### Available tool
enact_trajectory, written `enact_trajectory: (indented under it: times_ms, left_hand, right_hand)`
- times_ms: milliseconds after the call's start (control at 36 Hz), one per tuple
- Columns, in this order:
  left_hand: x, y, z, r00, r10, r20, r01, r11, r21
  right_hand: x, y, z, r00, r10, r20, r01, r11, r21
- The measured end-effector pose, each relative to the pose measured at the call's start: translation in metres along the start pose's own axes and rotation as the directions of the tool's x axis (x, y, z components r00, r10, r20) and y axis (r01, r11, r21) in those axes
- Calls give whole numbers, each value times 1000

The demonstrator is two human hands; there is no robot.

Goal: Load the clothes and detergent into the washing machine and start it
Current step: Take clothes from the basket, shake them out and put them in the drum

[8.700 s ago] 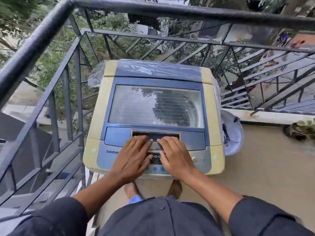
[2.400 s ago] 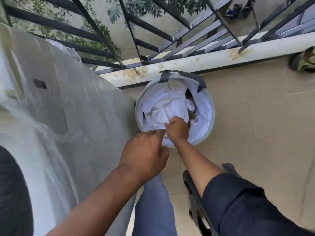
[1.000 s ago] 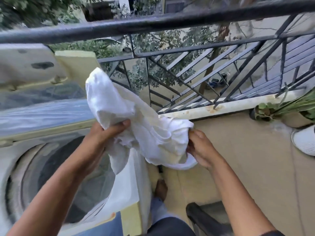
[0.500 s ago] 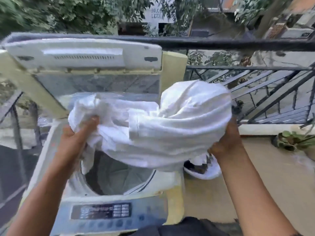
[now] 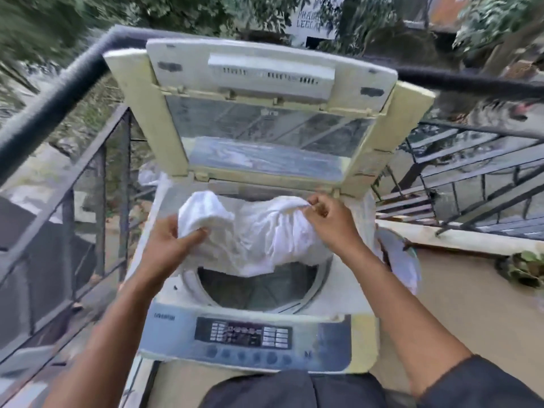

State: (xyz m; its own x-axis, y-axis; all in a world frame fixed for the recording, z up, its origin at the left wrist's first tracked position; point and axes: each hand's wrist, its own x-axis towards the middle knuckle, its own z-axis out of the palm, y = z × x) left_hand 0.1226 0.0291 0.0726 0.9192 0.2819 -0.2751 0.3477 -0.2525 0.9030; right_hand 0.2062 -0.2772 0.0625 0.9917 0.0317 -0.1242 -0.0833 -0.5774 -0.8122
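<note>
The white cloth is hanging bunched over the open drum of the washing machine, gripped at both ends. The left hand is curling its fingers around the cloth's left fold, thumb underneath. The right hand is pinching the right edge between narrowed fingertips. Both forearms are reaching forward above the control panel. Beyond the fingers, the lid is standing upright. A laundry basket is sitting beside the right wrist, its contents unclear.

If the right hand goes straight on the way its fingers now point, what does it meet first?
The right hand points up-left, away from the person; it would probably first meet the raised lid, though depth is unclear. It already pinches the white cloth.
</note>
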Motion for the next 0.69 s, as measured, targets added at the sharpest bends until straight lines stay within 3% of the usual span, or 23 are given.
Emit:
enact_trajectory:
  times_ms: [139, 250, 500, 694]
  left_hand:
    - [7, -29, 29, 979, -142, 150, 60, 891, 449]
    - [6, -44, 42, 971, -162, 175, 62, 880, 471]
    - [5, -9, 77, 968, -56, 243, -46, 918, 394]
    - [2, 44, 148, 937, 105, 334, -207, 935, 288]
  right_hand:
    - [-17, 27, 37, 930, 231, 287, -81, 887, -454]
    - [-31, 35, 44, 884, 311, 348, -55, 810, -584]
    - [-39, 51, -9, 989, 124, 77, -80, 900, -428]
    - [-40, 94, -79, 973, 50, -226, -87, 984, -157]
